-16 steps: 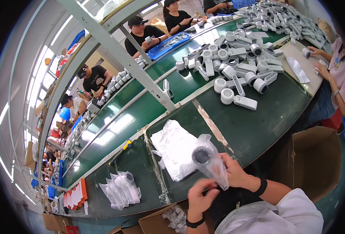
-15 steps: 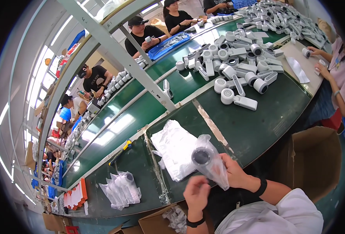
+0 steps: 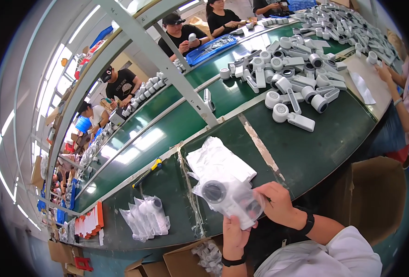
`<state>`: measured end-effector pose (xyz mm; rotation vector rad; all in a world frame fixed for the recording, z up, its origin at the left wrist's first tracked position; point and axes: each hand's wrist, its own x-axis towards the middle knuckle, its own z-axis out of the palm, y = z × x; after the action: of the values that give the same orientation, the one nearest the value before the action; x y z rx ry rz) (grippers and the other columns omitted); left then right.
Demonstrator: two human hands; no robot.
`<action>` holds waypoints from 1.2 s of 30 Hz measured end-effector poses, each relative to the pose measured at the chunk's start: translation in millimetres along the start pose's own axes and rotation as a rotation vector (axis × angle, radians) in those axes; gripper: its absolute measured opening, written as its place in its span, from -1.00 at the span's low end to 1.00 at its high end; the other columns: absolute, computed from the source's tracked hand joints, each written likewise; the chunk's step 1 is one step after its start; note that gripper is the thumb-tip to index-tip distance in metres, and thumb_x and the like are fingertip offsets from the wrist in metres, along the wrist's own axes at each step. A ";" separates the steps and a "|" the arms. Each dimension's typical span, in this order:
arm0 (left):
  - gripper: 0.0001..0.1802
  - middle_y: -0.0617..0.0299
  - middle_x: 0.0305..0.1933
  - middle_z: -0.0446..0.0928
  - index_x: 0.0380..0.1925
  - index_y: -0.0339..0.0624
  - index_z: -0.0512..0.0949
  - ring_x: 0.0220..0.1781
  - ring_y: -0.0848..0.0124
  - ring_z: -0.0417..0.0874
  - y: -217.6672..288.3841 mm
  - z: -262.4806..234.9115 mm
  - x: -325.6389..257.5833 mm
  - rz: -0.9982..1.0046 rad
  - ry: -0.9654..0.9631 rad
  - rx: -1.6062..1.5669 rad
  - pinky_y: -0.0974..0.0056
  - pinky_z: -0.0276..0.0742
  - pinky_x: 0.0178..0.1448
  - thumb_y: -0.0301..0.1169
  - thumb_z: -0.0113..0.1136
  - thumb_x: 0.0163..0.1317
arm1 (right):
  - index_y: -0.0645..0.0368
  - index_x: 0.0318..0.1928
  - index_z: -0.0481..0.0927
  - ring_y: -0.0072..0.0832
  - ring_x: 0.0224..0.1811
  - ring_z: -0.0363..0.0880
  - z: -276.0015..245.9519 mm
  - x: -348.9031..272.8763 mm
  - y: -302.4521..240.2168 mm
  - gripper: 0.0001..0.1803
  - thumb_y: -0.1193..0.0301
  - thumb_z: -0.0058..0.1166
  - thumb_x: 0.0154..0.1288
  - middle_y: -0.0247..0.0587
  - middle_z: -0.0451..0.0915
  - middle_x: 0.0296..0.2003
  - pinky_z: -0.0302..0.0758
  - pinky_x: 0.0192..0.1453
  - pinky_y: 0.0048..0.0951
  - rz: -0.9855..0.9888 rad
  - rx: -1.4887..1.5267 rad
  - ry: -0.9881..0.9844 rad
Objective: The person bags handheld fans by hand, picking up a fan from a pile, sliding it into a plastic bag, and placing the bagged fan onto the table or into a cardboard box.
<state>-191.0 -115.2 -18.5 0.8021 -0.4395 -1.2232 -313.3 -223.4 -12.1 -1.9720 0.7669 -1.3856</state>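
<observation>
Low over the near edge of the green workbench point(image 3: 306, 147), a white handheld fan point(image 3: 225, 198) with a dark round head lies inside a clear plastic bag point(image 3: 255, 203). My left hand point(image 3: 235, 235) is closed round the handle end from below. With my right hand point(image 3: 278, 203) I pinch the loose side of the bag. Just beyond the bagged fan lies a stack of white plastic bags point(image 3: 220, 159). To the left, several bagged fans point(image 3: 146, 219) rest side by side on the bench.
A large pile of handheld fans point(image 3: 292, 69) covers the far right. A yellow-handled cutter point(image 3: 148, 173) and orange-and-white cartons point(image 3: 89, 221) lie leftward. Cardboard boxes point(image 3: 375, 198) stand at right and below the near edge. Co-workers point(image 3: 186, 37) sit across the green conveyor point(image 3: 153, 134).
The bagged fan has moved left and turned. My left hand, free before, now holds its handle end, while my right hand has shifted to the bag's side.
</observation>
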 end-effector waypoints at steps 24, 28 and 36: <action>-0.61 0.11 -0.28 0.54 -0.17 -0.41 0.47 -0.47 0.43 0.56 237.4 -289.8 -130.1 0.782 1.526 0.801 0.37 0.51 -0.58 -0.32 0.35 0.19 | 0.32 -0.32 0.64 -0.77 -0.57 0.44 9.0 -37.8 30.5 -0.93 0.54 0.17 0.25 -0.38 0.56 -0.58 0.35 -0.51 -0.67 0.418 0.312 -0.354; -0.53 -0.01 -0.23 0.58 -0.11 -0.47 0.51 -0.44 0.31 0.61 245.9 -343.5 -110.4 0.611 1.580 0.917 0.33 0.51 -0.59 -0.27 0.35 0.17 | 0.32 -0.33 0.63 -0.77 -0.56 0.45 10.5 -36.9 27.2 -0.93 0.55 0.17 0.25 -0.38 0.56 -0.58 0.36 -0.50 -0.67 0.464 0.337 -0.308; -0.51 -0.17 -0.03 0.57 -0.07 -0.41 0.58 -0.02 -0.02 0.60 242.1 -341.3 -83.5 0.472 1.583 1.420 0.06 0.47 0.10 -0.21 0.33 0.14 | 0.32 -0.34 0.63 -0.77 -0.56 0.45 14.9 -43.4 31.8 -0.94 0.56 0.16 0.25 -0.38 0.55 -0.58 0.35 -0.51 -0.67 0.394 0.282 -0.298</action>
<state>177.5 97.2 -52.8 2.3310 -0.0429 0.5963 -315.2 -209.5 -66.1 -1.6482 0.7262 -0.8898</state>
